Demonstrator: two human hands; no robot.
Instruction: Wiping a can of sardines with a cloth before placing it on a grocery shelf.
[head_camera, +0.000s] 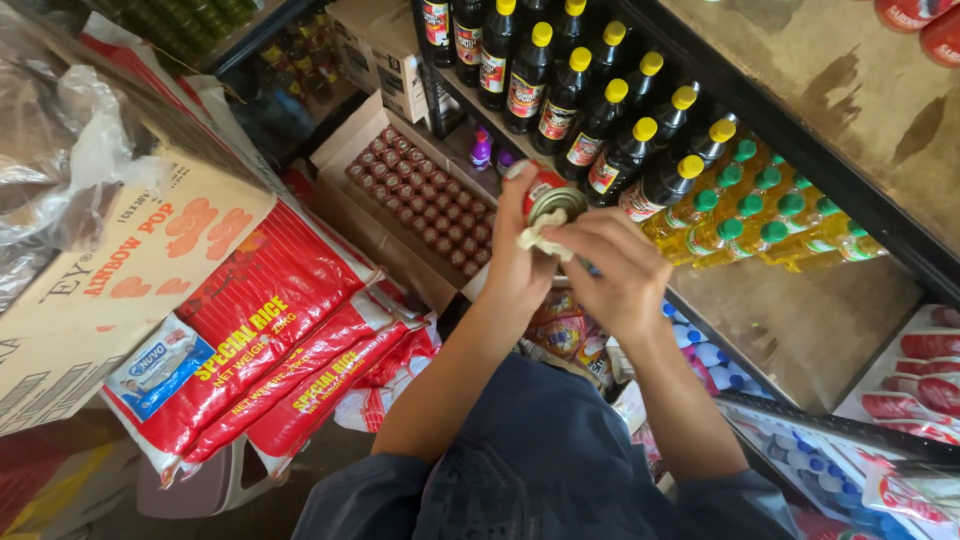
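Evidently, we found the left hand (520, 262) wrapped around a small red can (545, 195), fingers closed on its side, the silver top turned up toward the camera. The right hand (612, 270) pressed a crumpled pale cloth (538, 235) against the can's rim, fingertips pinched together on the cloth. The can sat high in the left grip, its upper part proud of the fingers, held in the air before the shelf of dark bottles with yellow caps (600, 110).

We judged the risks as follows. Hard rubbing by the right hand could twist the can out of the left grip, since only its lower part was gripped; it would fall toward the open carton of small tins (420, 195) below. An elbow swing could also knock the nearest bottles.
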